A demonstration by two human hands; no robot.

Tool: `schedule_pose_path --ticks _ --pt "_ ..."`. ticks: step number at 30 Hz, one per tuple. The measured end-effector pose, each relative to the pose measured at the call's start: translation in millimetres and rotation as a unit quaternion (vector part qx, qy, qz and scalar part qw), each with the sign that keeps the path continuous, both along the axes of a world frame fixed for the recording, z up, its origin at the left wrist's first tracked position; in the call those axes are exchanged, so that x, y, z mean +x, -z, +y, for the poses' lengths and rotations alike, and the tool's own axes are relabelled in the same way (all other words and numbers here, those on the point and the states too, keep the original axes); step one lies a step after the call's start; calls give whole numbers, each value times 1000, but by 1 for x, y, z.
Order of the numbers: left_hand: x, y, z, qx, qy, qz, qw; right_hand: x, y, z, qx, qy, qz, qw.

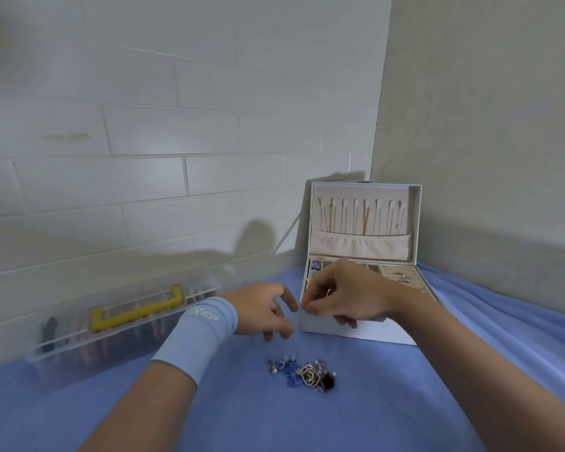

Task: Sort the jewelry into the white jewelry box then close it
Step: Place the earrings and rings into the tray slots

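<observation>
The white jewelry box [353,334] stands open at the back right, its lid upright with gold chains hanging inside. Its tray holds small pieces in compartments. A pile of loose jewelry [302,373], blue, silver and dark red, lies on the blue cloth in front of the box. My right hand [343,295] hovers over the box's front left corner, thumb and fingers pinched together; whatever it pinches is too small to make out. My left hand [261,309], with a light blue wristband, is just left of it, fingers spread and curled, holding nothing.
A clear plastic organiser case [79,340] with a yellow handle lies along the wall at the left. The blue cloth [274,419] covers the table. A white brick wall and a beige side wall meet behind the box.
</observation>
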State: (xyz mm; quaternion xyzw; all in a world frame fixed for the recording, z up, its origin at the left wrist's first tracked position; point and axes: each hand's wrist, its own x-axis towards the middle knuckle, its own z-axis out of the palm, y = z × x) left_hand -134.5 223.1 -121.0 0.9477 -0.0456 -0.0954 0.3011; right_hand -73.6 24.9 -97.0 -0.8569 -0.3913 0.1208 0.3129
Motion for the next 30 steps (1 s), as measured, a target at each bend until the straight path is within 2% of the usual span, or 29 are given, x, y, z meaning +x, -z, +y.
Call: schedule_pose_path --ticks 4,7,10,17,20,27,30 --pt "14 -2 -13 -25 -36 -150 988 24 -9 -20 58 99 -54 992" --pt "32 -4 -29 25 -38 -213 976 40 -12 -37 64 157 -66 983" --pt "49 -6 -50 107 -22 -214 971 48 -12 -47 76 175 -48 980" --pt "72 -8 -73 211 -12 -164 964 59 -10 -58 98 183 -46 977" --pt "73 -7 -74 206 -5 -158 966 61 -9 -59 103 181 -41 977" --pt "72 -8 -69 123 -21 -173 977 61 -6 -58 102 171 -43 979" --pt "69 -10 -69 136 -6 -180 974 62 -6 -58 117 169 -46 978"
